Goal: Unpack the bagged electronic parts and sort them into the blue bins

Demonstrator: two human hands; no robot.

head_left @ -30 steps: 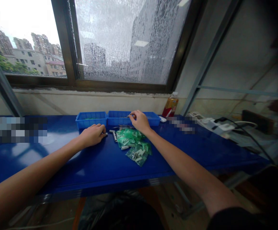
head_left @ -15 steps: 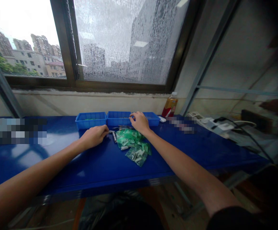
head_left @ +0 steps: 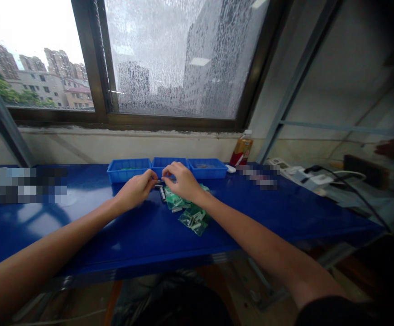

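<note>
My left hand (head_left: 136,189) is closed in a pinch on a small metallic piece (head_left: 158,184), too small to name. My right hand (head_left: 182,182) is close beside it on the right, with thumb and forefinger pressed together; what they hold is hidden or too small to make out. The fingertips of both hands almost meet in front of the blue bins. Partly under my right hand lie green-tinted clear plastic bags (head_left: 196,219) with small silvery and white parts inside. A short dark and silver cylinder-like piece (head_left: 162,194) rests at the pile's left edge.
Three blue bins stand in a row along the back: left bin (head_left: 129,175), middle bin (head_left: 170,159), right bin (head_left: 207,174). A bottle (head_left: 243,148) and a white object (head_left: 230,169) are right of them. Power strips and cables (head_left: 314,179) lie far right.
My right hand has moved left and slightly down, from between the middle and right bins to the fingertips of my left hand. My left hand has risen slightly and shifted right.
</note>
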